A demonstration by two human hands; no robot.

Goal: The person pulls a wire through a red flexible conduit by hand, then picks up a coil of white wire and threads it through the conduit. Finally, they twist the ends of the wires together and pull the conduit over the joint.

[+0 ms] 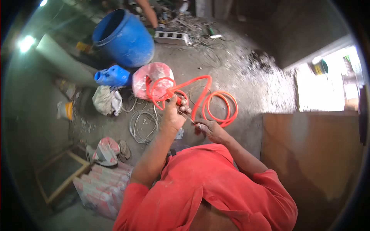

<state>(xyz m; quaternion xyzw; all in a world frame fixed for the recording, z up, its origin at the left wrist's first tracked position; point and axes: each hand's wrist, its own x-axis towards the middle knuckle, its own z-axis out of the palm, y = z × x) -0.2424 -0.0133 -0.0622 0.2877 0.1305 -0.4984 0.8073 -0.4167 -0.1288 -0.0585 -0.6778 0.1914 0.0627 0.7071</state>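
My left hand (176,111) is closed around an orange flexible tube (201,96), near where several of its strands come together. The tube loops loosely on both sides of my hands, with a round coil (227,120) to the right. My right hand (210,130) is pinched just below and to the right of the left one. A thin, wire-like strand runs between the two hands; its exact kind is too small to tell. Behind the left hand lies a pink plastic-wrapped bundle (140,82). A coil of pale wire (143,129) rests on the floor beside my left forearm.
A blue barrel (135,42), a blue jug (115,76) and a whitish sack (103,101) stand at upper left. Another person's arm (148,13) reaches toward a hollow concrete block (171,37). Stacked bags (102,186) and a wooden frame (61,188) lie lower left; a wooden board (308,154) is at right.
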